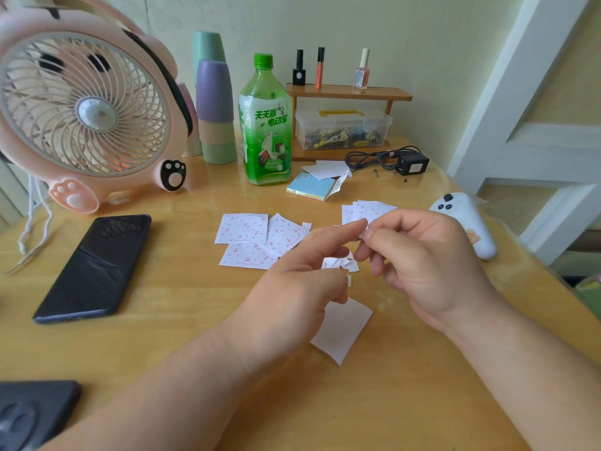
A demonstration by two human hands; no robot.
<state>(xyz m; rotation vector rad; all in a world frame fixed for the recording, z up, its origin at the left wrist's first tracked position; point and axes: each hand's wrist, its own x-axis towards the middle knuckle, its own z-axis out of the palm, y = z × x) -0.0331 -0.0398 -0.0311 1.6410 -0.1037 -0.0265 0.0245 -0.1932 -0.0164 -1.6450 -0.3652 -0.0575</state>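
While R hand (432,265) pinches small paper scrap (364,232) above mid table (182,297) | L hand (299,275) index touches it, grip unclear | torn bits (338,263) beneath | patterned sheets (242,227) to left, whole | est. partway.

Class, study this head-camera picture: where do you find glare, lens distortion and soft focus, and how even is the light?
Head view: soft, even daylight, faint shadows only; glare streaks on the black phone and a sheen on the table; wide-angle bending swells the pink fan and slants the door frame; the right hand pinching the paper scrap is sharp, the corners softer.
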